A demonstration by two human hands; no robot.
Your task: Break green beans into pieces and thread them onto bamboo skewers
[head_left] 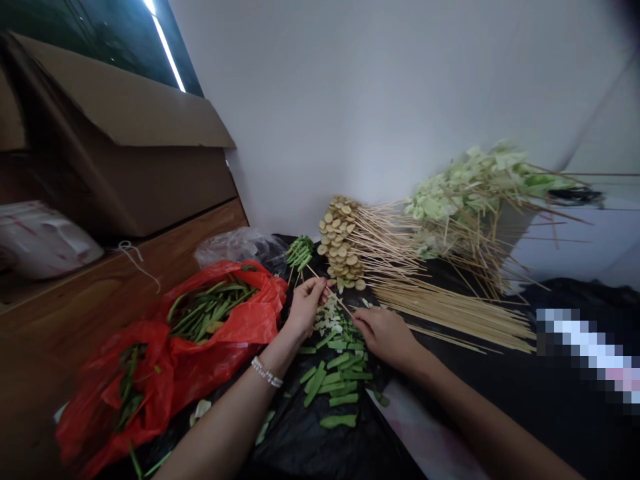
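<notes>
A thin wooden skewer (341,303) runs slantwise between my hands. My left hand (309,303) pinches it near its upper part; whether a vegetable piece is also between those fingers is too small to tell. Closed around the skewer's lower end is my right hand (385,332). Below them, cut flat green bean pieces (343,380) lie on black plastic sheeting (300,447), with small pale scraps (327,317) just under my fingers. Beyond my left hand rests a small bunch of skewered green pieces (300,252). Round pale slices on skewers (343,240) are stacked beside it.
Bare skewers (460,317) lie in a bundle to the right. Behind them, skewered leafy cabbage (465,180) is piled by the wall (350,100). On the left are a red plastic bag (250,317) of long green beans, a cardboard box (135,180) and a whitish container (47,240).
</notes>
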